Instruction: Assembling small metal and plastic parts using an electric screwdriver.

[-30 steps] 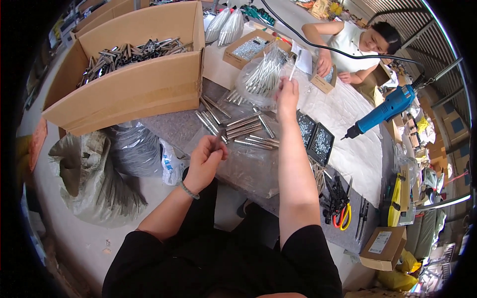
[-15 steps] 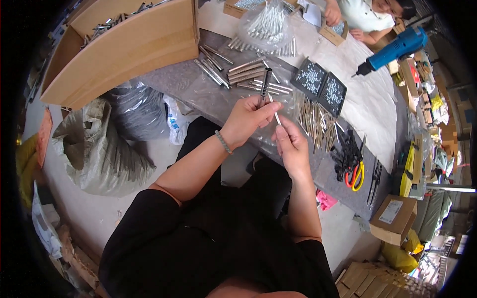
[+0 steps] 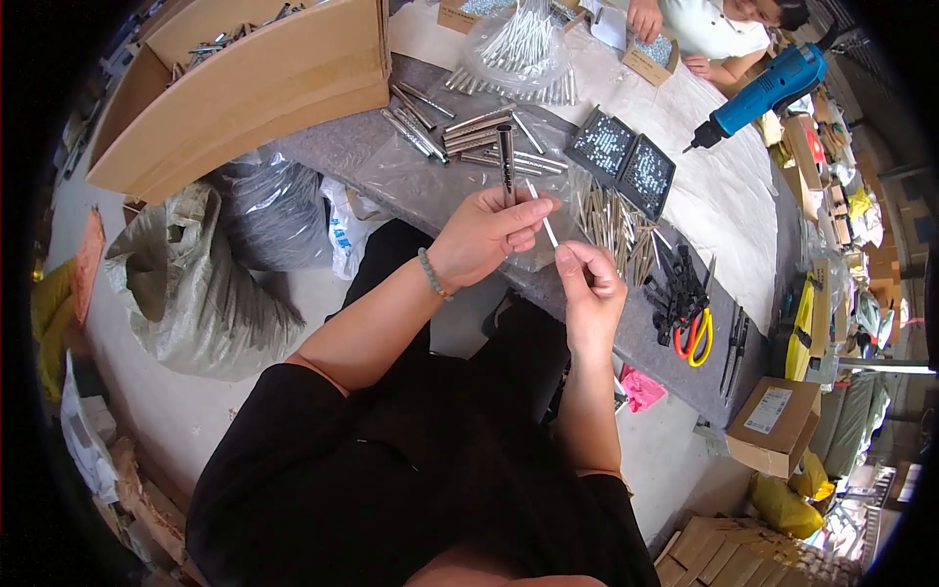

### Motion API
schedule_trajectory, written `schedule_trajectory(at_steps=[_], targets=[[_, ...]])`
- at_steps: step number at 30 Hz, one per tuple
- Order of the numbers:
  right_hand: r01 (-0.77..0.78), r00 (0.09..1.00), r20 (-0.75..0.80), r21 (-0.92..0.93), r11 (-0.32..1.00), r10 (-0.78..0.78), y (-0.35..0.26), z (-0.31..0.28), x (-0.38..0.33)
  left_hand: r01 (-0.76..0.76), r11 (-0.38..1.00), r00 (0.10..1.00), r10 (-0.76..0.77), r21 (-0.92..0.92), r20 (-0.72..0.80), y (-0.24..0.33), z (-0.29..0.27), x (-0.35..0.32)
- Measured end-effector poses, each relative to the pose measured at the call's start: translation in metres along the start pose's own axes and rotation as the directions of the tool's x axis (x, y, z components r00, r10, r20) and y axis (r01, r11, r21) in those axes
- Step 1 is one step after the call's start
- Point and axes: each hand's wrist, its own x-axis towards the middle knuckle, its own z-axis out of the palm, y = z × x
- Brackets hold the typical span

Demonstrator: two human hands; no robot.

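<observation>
My left hand (image 3: 489,230) is closed around a dark, shiny metal tube (image 3: 506,161) that stands nearly upright out of the fist. To its right, my right hand (image 3: 594,286) pinches the lower end of a thin white rod (image 3: 541,213), whose upper end slants toward my left thumb. Whether the rod touches the left fingers I cannot tell. Beyond the hands lie several loose metal tubes (image 3: 479,132) on a plastic sheet. A pile of thin, brownish metal rods (image 3: 616,230) spreads just behind my right hand.
A hinged black case (image 3: 626,161) holds small silvery parts. Pliers (image 3: 696,338) with red and yellow handles lie at right. A blue power screwdriver (image 3: 768,93) hangs above the table. A large cardboard box (image 3: 254,98) stands at left, a bag of white rods (image 3: 518,49) at the back near another person (image 3: 719,39).
The two hands have drawn slightly apart, my right hand shifting right and down with the white rod. The tube in my left hand now points more straight up.
</observation>
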Motion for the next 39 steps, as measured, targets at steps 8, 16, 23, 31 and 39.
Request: schedule_trajectory(at_steps=[8, 16, 23, 31, 39], targets=[[-0.101, 0.995, -0.001, -0.089, 0.991, 0.102, -0.015, 0.000, -0.001, -0.002, 1.000, 1.000, 0.002, 0.007, -0.016, 0.004, 0.003, -0.003], [0.064, 0.997, -0.017, -0.447, 0.892, -0.080, -0.021, 0.004, -0.002, 0.001, 1.000, 1.000, -0.001, 0.012, -0.029, 0.003, 0.001, -0.004], [0.002, 0.996, -0.087, -0.296, 0.955, -0.029, -0.013, 0.005, -0.003, 0.002, 1.000, 1.000, -0.002, 0.002, -0.028, 0.002, 0.003, -0.005], [0.130, 0.986, -0.029, -0.467, 0.875, -0.162, -0.010, 0.006, -0.003, 0.052, 0.999, 0.998, -0.052, -0.003, -0.018, 0.000, -0.001, -0.004], [-0.181, 0.980, -0.084, 0.017, 0.983, 0.182, -0.003, -0.001, -0.006, 0.025, 0.966, 0.995, 0.001, -0.258, 0.100, 0.001, -0.011, -0.001]])
